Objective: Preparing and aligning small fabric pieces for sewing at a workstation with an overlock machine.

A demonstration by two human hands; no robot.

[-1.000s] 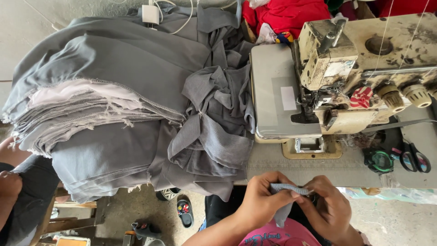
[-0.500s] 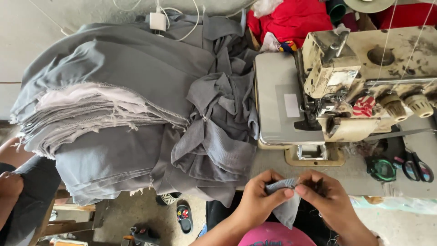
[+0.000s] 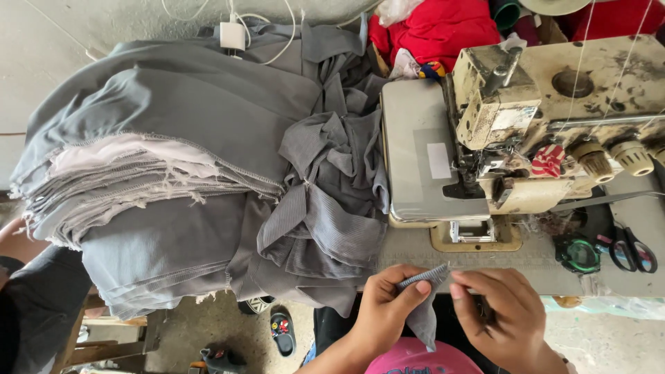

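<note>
Pinching the small grey ribbed piece (image 3: 424,305) between our left hand (image 3: 388,305) and right hand (image 3: 495,315), just before the overlock machine (image 3: 512,138), we judge the edges could slip out of line, since only fingertips clamp them.

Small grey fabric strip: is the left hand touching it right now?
Touching. The head view shows the left hand pinching the upper edge of the small grey fabric strip between thumb and fingers, with no gap; the right hand meets its other end.
</note>
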